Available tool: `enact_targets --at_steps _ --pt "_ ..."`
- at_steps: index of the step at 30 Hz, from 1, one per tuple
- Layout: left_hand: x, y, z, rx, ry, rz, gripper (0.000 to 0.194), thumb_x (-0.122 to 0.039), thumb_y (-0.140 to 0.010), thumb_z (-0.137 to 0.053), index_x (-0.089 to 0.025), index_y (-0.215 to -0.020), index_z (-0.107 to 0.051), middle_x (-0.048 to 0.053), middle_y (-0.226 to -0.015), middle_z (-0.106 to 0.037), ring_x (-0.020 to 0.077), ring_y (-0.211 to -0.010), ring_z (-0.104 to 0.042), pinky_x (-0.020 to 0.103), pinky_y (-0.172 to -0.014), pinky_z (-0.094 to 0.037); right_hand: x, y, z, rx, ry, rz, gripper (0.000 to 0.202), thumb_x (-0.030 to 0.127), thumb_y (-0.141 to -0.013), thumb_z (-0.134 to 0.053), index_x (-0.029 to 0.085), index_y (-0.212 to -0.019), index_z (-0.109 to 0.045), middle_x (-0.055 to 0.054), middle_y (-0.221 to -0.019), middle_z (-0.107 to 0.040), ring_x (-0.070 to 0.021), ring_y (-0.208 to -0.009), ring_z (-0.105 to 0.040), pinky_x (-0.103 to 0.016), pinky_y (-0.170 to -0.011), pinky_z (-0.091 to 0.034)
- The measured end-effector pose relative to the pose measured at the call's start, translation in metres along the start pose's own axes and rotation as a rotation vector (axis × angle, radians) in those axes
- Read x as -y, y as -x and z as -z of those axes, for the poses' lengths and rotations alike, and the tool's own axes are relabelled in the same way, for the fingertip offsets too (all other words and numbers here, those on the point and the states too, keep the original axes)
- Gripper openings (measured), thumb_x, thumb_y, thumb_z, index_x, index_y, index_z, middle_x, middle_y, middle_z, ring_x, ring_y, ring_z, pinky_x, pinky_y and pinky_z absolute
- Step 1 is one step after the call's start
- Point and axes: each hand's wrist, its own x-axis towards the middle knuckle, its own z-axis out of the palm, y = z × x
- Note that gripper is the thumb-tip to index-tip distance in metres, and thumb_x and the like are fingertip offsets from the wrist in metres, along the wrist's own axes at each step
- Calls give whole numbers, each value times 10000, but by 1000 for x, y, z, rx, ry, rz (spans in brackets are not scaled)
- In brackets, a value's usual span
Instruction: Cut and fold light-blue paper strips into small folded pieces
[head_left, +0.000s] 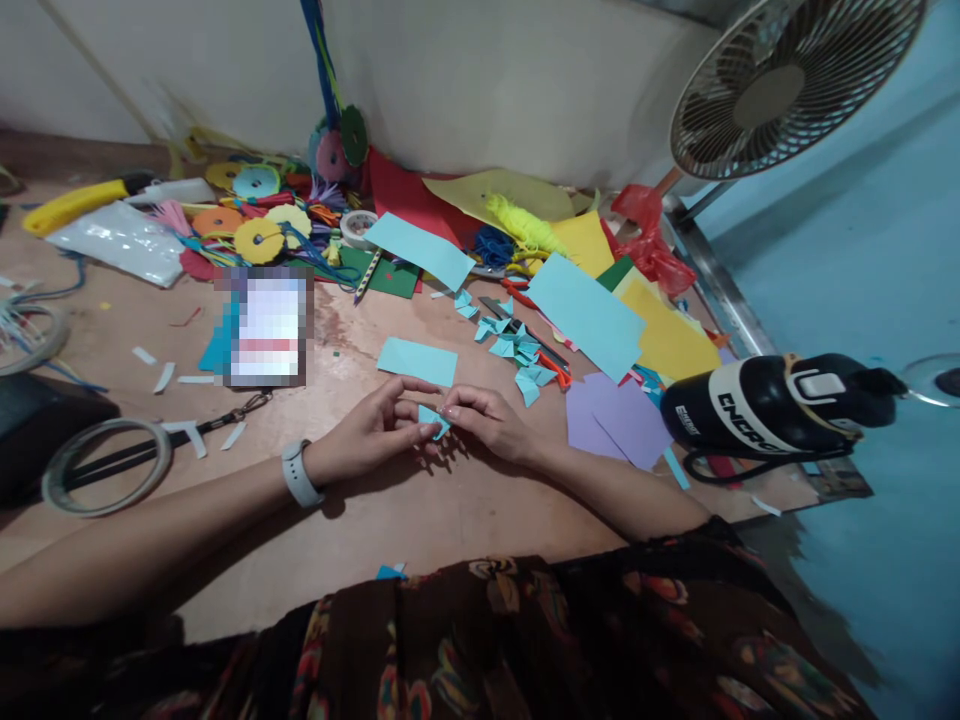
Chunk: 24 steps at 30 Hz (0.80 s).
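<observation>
Between my two hands is a small folded piece of light blue paper (433,420). My left hand (386,420) pinches its left side, with a grey band on the wrist. From the right, the fingertips of my right hand (480,418) press on the paper's other edge; they hide part of it. Just beyond my hands lies a flat light blue paper strip (417,361). Several small folded blue paper pieces (514,345) are heaped to the right, around a dark cutter (551,348) and orange-handled scissors (556,372).
A black bottle (757,405) lies at the right by purple paper sheets (619,418). A fan (772,95) stands behind. Blue sheets (589,312), coloured paper and threads crowd the back. At left are a blurred-out phone-like object (268,330) and a tape roll (106,467).
</observation>
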Motion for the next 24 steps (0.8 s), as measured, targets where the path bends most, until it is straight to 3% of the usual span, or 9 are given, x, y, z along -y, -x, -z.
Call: enact_targets --at_steps 4,7,12,17,21,24 --pt "-1 0 0 68 22 6 412 -318 -888 -694 -192 -1200 -456 23 -886 -682 181 -744 -733 329 -692 -615 2 -2 4 161 99 5 415 564 -907 -563 171 -779 -601 -28 -767 -645 -142 -700 -592 -259 -641 -435" --pt "-1 0 0 82 15 9 404 -306 -896 -683 -194 -1194 -434 10 -868 -671 165 -716 -721 339 -704 -614 5 -3 4 145 201 -17 428 573 -895 -579 170 -753 -596 -54 -844 -657 -162 -801 -603 -279 -718 -440" --pt "3 1 2 82 -41 11 459 -286 -905 -666 -216 -1261 -384 -16 -835 -641 140 -686 -702 293 -678 -592 6 -4 4 146 317 21 378 511 -906 -582 166 -752 -595 -4 -723 -581 -123 -682 -515 -244 -626 -382" --pt "5 3 2 123 -76 29 531 -286 -911 -653 -230 -1330 -333 -9 -856 -637 144 -705 -688 311 -684 -593 4 -3 2 216 256 47 375 476 -927 -546 157 -731 -571 6 -706 -558 -104 -646 -483 -230 -583 -354" --pt "0 3 -1 22 -77 -4 503 -305 -885 -692 -211 -1272 -386 -13 -829 -656 139 -710 -684 278 -676 -579 1 -1 -3 110 143 37 388 506 -937 -525 169 -746 -538 29 -667 -503 -95 -606 -436 -233 -573 -336" --pt "-2 3 -2 -34 -11 17 355 -423 -900 -659 -194 -1104 -481 0 -773 -676 154 -672 -687 267 -610 -574 1 1 -7 -26 57 44 382 519 -936 -529 185 -754 -501 59 -624 -432 -84 -555 -366 -232 -537 -296"
